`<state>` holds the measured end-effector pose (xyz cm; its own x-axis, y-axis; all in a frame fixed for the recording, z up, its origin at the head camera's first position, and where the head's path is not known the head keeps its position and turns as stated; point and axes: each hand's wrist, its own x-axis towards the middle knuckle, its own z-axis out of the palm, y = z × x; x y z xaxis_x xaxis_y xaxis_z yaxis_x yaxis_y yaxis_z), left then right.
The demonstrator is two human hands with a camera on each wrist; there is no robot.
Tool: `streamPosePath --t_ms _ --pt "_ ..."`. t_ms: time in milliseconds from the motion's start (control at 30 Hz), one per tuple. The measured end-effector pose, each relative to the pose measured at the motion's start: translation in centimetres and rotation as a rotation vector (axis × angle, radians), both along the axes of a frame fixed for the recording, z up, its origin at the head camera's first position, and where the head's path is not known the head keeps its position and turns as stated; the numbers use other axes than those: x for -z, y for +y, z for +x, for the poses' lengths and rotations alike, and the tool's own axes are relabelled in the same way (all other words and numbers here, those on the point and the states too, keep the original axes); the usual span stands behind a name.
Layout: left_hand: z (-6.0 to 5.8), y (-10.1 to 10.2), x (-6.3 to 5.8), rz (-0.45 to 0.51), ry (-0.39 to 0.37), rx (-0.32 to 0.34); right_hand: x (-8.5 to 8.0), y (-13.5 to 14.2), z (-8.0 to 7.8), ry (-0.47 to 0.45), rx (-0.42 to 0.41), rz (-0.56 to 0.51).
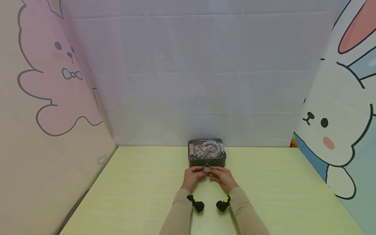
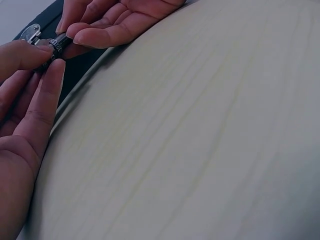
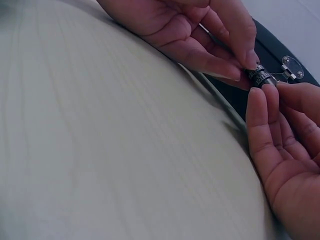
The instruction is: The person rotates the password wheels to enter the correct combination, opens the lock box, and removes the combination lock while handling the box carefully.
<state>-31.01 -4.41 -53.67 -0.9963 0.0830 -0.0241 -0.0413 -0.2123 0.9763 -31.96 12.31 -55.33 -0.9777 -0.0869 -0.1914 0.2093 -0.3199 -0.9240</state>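
Note:
A small combination padlock (image 1: 207, 168) with number dials hangs at the front of a dark box (image 1: 207, 162). In the wrist views its shackle runs to a metal hasp (image 3: 293, 68) on the box front. My left hand (image 1: 192, 178) pinches the padlock from the left, thumb and finger close to the dials (image 2: 57, 45). From the right, my right hand (image 1: 224, 178) pinches the same padlock with its thumb and fingertips (image 3: 270, 95). Fingers partly hide the lock body. The box lid (image 1: 207, 148) is down and carries an ornate printed picture.
The box stands at the back of a pale yellow-green table (image 1: 147, 189), near a white cloth backdrop (image 1: 205, 81). Printed cartoon panels (image 1: 332, 130) flank both sides. Black wrist cameras (image 1: 198, 205) sit on the inner sides of both wrists.

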Motion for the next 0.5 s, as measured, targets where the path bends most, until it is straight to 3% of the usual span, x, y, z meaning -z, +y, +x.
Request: streamPosePath --t_ms 133,367,500 --pt "-0.1 0.0 0.2 0.013 0.003 0.0 0.0 0.0 0.1 0.003 -0.003 0.005" --pt "-1.3 0.3 2.2 0.01 -0.002 -0.028 -0.1 0.0 0.0 -0.004 -0.007 0.011" --pt "-1.3 0.4 2.4 -0.01 0.0 -0.041 -0.2 0.1 0.0 -0.008 -0.019 0.017"
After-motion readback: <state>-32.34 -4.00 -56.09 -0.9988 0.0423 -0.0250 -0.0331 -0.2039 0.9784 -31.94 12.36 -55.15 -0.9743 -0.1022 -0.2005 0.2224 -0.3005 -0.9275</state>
